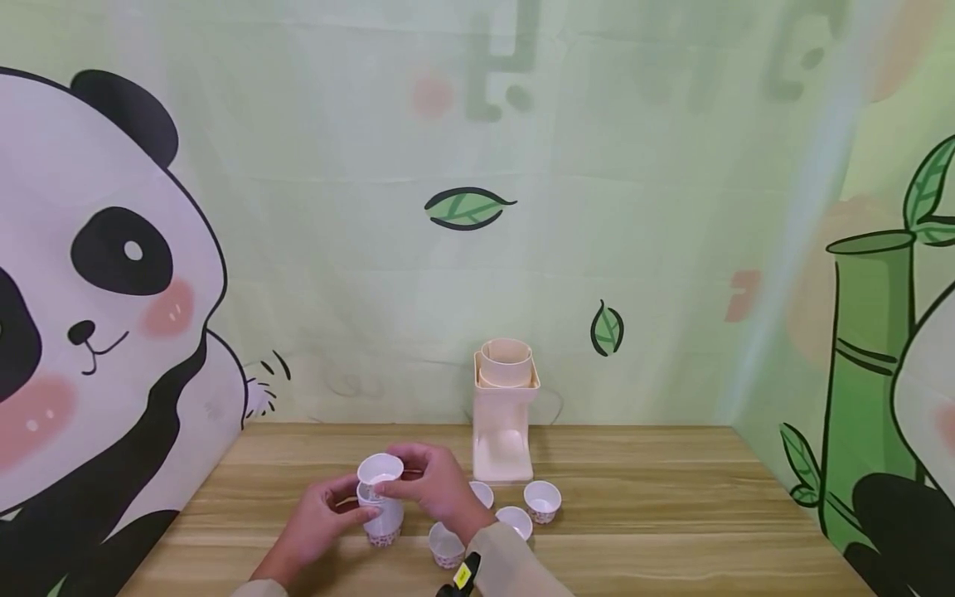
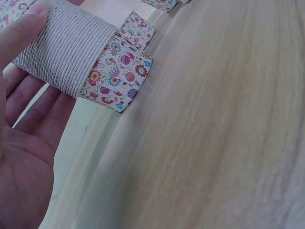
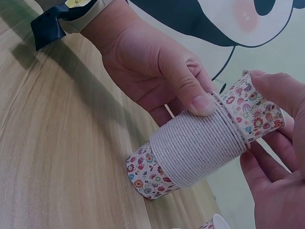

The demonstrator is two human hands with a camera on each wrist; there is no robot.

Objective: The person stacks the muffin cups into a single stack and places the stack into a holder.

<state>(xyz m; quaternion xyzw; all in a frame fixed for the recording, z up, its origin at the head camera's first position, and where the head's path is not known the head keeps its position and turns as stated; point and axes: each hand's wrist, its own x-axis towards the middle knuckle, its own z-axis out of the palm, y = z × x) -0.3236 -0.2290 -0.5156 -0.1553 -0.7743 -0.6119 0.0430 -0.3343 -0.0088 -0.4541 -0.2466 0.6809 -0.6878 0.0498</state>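
A tall stack of nested white paper cups [image 3: 200,148] with a floral print on its lowest cup is gripped by my left hand [image 1: 321,516], thumb on one side and fingers on the other. My right hand [image 1: 436,489] pinches a single floral paper cup [image 3: 255,107] by its side, right at the mouth of the stack. This cup's lower end sits at or inside the top cup's rim. In the left wrist view, the left thumb and fingers [image 2: 28,95] lie around the ridged rims. Whether the stack's base touches the table is hard to tell.
Several single paper cups [image 1: 542,501] stand upright on the wooden table [image 1: 634,547], near and partly behind my right forearm. A pale pink stand with a round holder on top [image 1: 502,431] is at the back middle. Behind it hangs a panda-print backdrop [image 1: 336,249].
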